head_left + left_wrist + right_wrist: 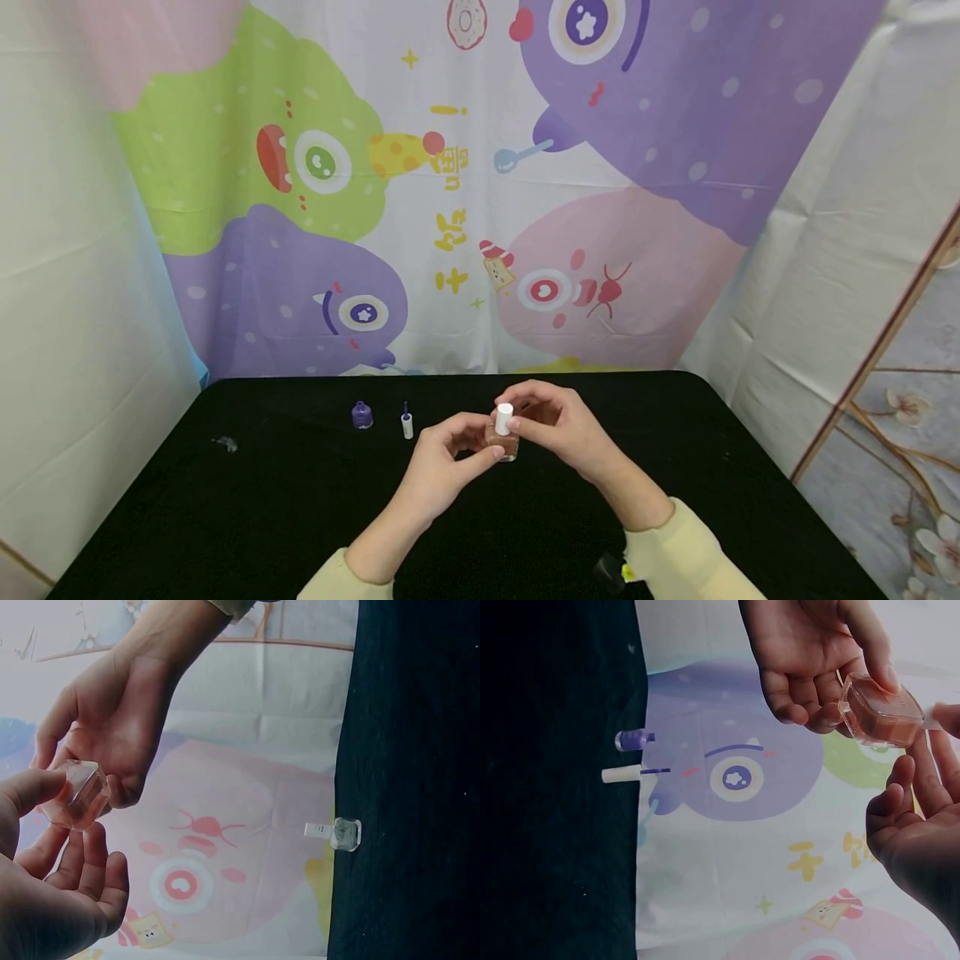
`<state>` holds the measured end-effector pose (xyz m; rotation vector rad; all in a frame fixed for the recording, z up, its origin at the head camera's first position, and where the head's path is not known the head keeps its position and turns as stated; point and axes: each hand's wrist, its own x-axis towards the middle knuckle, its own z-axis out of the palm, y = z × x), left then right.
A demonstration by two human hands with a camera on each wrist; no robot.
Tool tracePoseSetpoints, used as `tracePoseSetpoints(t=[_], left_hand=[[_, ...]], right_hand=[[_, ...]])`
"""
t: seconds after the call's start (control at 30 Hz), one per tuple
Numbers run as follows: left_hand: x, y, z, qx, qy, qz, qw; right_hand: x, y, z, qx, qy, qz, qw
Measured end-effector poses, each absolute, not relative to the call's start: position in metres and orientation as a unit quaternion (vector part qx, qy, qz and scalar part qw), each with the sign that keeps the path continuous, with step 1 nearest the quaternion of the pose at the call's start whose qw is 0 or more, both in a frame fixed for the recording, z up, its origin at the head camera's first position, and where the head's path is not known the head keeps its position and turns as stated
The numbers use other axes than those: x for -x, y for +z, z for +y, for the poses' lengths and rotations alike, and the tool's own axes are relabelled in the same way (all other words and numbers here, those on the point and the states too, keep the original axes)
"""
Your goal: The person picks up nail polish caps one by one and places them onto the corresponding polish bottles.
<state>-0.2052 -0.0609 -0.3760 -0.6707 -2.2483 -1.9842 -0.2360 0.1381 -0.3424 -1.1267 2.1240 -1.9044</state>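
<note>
In the head view, a bottle of brownish-pink nail polish [502, 446] with a white cap [505, 418] is held upright above the black table. My left hand [442, 467] grips the glass body between thumb and fingers. The right hand [562, 425] pinches the white cap. In the right wrist view the glass bottle [881, 712] shows square-sided, with the left thumb flat on one face. To the left on the table stand an uncapped purple polish bottle [362, 415] and, beside it, a white cap with its purple brush [407, 422] pointing up.
Another small bottle with a white cap [346, 834] stands on the black cloth [412, 885] in the left wrist view. A small crumpled clear piece [225, 443] lies at the table's left. A dark object [609, 573] sits by the right sleeve. A cartoon curtain [450, 333] hangs behind.
</note>
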Motion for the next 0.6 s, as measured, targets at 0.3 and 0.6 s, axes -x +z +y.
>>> tracePoseSetpoints(t=[0.3, 0.6], left_hand=[[0.2052, -0.3764, -0.0612, 0.226, -0.639, -0.733, 0.046], [0.2043, -0.3761, -0.0608, 0.23, -0.64, -0.731, 0.052]], right_hand=[[0.2378, -0.3448, 0.1358, 0.363, -0.611, 0.703, 0.02], [0.2355, -0.3437, 0.1342, 0.351, -0.617, 0.704, 0.018]])
